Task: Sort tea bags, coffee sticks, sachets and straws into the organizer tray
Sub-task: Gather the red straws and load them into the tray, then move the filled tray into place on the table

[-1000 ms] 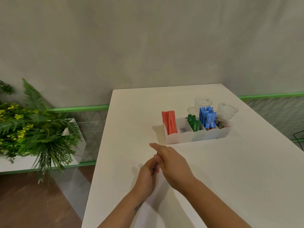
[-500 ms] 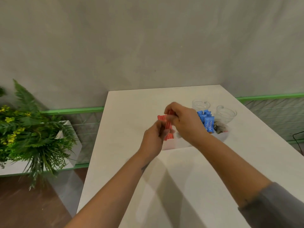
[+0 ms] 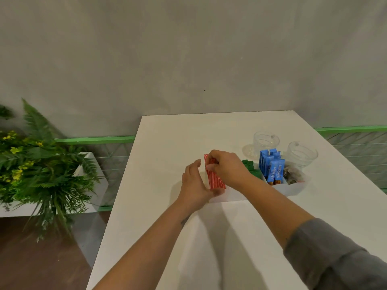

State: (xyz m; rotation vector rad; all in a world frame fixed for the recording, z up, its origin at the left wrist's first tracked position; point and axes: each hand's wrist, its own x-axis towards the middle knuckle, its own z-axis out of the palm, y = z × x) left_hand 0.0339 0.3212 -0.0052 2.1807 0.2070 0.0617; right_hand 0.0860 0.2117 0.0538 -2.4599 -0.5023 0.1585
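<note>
Standing in the leftmost compartment of the white organizer tray (image 3: 291,190) is one bundle of red striped straws (image 3: 215,178), long axis running away from the viewer and leaning, lower ends seated in the tray. The upper end of the bundle is pinched by the right hand (image 3: 228,168), fingers curled over the tips; the left hand (image 3: 193,185) lies just to the left of the bundle with fingers straight and thumb raised, its fingertips at the tray's near left corner, nothing clasped. The bundle thus lies between the two hands, the right hand above it and the left hand beside its base; any squaring of the bundle is judged to turn on this flanking. Straw count cannot be told. To the right, in order: green sachets (image 3: 250,168), several, exact number hidden by the right wrist; blue Nescafé coffee sticks (image 3: 272,167), about six visible; tea bags (image 3: 294,174) in the rightmost compartment, number unclear. Behind the tray, on the white table (image 3: 230,237): two clear glass cups (image 3: 266,141). Off the table, at left: one planter of ferns with yellow flowers (image 3: 39,168). Sorting is judged close to complete.
</note>
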